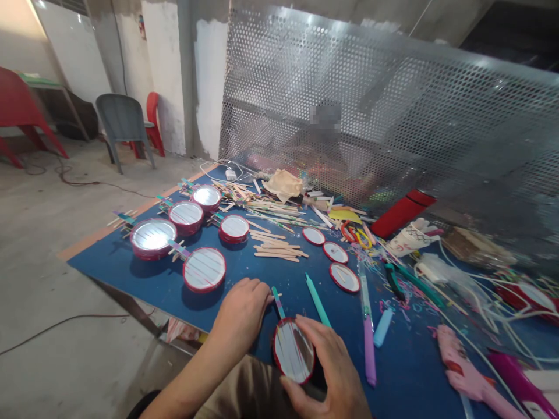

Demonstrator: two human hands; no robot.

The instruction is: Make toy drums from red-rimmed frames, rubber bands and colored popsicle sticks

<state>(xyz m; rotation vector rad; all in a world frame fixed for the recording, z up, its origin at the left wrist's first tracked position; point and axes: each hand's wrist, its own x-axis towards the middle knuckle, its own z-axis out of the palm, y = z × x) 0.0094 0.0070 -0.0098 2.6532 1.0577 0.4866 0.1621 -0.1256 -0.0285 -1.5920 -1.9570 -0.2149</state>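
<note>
A small toy banjo (294, 352) with a red rim, a pale face, thin strings and a green stick neck is tilted at the table's near edge. My right hand (334, 364) grips its round body, thumb at the near rim and fingers over the far side. My left hand (244, 305) is closed beside the tip of the neck (278, 301); its fingertips are mostly hidden, so what they pinch cannot be made out. A green pen (318, 299) lies just beyond my right hand. Similar finished-looking banjos (204, 269) stand at the left.
Wooden craft sticks (279, 251) lie mid-table, near three red-rimmed discs (345, 277). Rightward are a purple pen (369, 349), pliers (395, 282), a pink glue gun (467, 366), cables and a red cylinder (404, 213). A perforated metal panel (393, 116) stands behind the blue table (166, 294).
</note>
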